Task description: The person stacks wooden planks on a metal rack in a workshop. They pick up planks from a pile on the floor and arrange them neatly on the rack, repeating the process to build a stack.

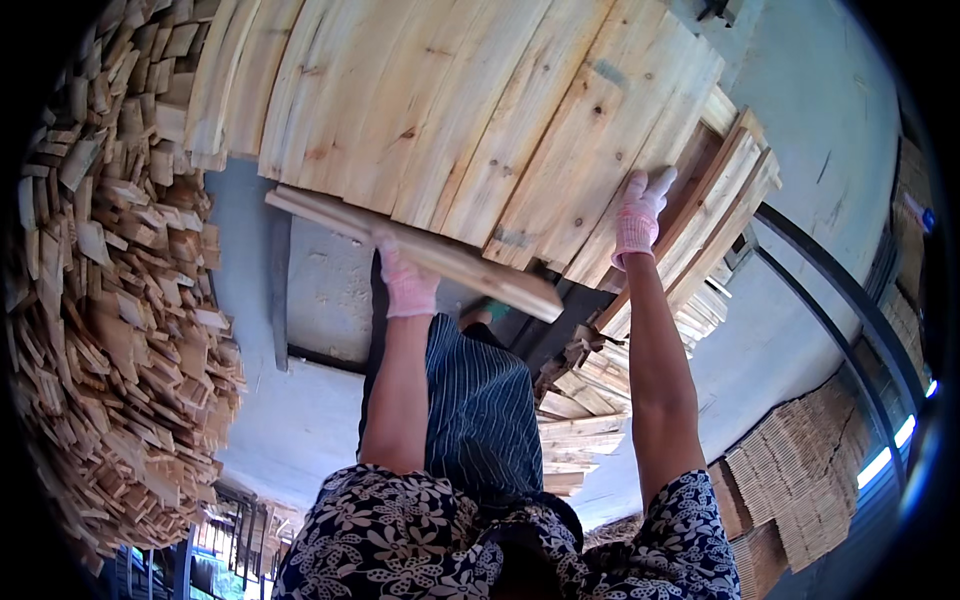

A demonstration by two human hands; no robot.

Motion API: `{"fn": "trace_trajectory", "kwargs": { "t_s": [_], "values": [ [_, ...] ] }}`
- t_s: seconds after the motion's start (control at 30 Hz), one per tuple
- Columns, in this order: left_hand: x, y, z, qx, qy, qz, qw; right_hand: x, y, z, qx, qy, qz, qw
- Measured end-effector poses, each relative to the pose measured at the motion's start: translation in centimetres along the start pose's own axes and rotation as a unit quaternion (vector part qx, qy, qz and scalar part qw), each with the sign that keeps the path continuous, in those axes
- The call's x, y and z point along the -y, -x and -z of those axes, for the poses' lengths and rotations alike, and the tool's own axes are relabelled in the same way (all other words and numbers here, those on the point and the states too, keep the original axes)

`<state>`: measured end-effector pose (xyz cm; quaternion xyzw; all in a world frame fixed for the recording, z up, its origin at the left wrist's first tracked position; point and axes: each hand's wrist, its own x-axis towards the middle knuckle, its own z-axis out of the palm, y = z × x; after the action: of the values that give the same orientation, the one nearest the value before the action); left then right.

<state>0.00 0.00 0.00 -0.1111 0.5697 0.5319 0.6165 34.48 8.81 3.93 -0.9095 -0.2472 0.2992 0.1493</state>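
While the left hand [407, 280] is curled at the near edge of a loose board [480, 265], the right hand [640, 212] rests, fingers extended and slightly parted, at the right margin of a row of planks [430, 110]. Both hands are gloved in pink and white. The left hand appears closed on its board, though some of its fingers are hidden; the right hand is open and grasps nothing visible. The loose board lies aslant across the near ends of the planks, its left end close to them and its right end jutting toward the wearer. Whether anything besides the left hand supports it cannot be told. Right of the row are stacked timbers [720, 190]; a heap of offcuts [130, 330] rises at the far left.

Likely hazards: because the single visible hold lies left of the board's middle, the jutting right end could dip or swing, twisting the board from the grip and dropping it toward the striped garment [480, 410] below. A knock against the uneven plank ends could push the row out of line. Sideways pressure from the right hand might shift the outermost plank, and rough edges could snag the gloves.
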Motion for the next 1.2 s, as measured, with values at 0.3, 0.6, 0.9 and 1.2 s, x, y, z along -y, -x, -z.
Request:
{"fn": "trace_trajectory", "kwargs": {
  "t_s": [0.3, 0.6, 0.9, 1.2],
  "values": [
    [-0.5, 5.7, -0.3, -0.063, 0.089, 0.059, 0.992, 3.3, 6.3, 7.5, 0.015, 0.185, 0.374, 0.909],
    [-12.7, 7.1, -7.4, 0.169, 0.133, 0.019, 0.976, 12.3, 20.6, 3.3, 0.502, 0.193, 0.364, 0.761],
    [-20.7, -2.5, -4.6, -0.036, -0.396, -0.228, 0.889, 17.5, 14.6, -8.7, 0.122, 0.348, 0.577, 0.729],
    [-26.0, 0.4, -12.6, 0.128, -0.6, -0.351, 0.708, 18.2, 14.3, -10.0, 0.109, 0.241, 0.626, 0.734]
  ]
}}
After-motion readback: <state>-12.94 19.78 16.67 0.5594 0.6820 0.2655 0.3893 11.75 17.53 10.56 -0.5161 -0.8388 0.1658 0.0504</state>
